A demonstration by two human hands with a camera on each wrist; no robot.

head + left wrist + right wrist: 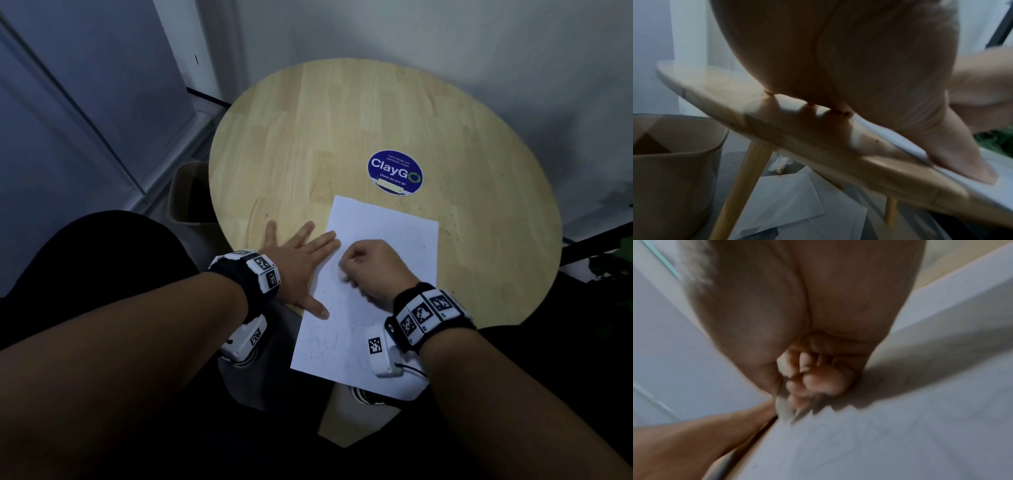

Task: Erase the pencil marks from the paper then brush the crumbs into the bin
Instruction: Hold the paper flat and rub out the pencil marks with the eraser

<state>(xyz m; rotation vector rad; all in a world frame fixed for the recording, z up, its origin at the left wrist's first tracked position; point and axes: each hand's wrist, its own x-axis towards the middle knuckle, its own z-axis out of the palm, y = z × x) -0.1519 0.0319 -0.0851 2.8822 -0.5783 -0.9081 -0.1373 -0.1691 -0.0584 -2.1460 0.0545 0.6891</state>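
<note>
Erasing is judged to be under way and unfinished. Faint pencil marks are still seen on the near part of the paper, the landmark used here; the middle of the sheet looks mostly clean, though smudged grey.

The paper is laid on the near part of the round wooden surface, its near corner overhanging the edge. It is a single white sheet, flat and uncreased as far as can be told.

At the paper's near left edge the left hand is laid flat, fingers straight and spread. The thumb and some fingertips are pressed on the sheet to pin it, and nothing is grasped.

Over the middle of the paper the right hand is clenched round a small white eraser, whose tip is held against the sheet. In the right wrist view the eraser is blurred, so rubbing is presumed.

Beyond the paper's far right edge, dark specks are scattered on the wood; whether they are crumbs cannot be told. Just past the far edge a blue sticker is fixed.

Left of the paper, below the rim, the beige bin is stood on the floor. Brushing into it is judged not yet begun.
</note>
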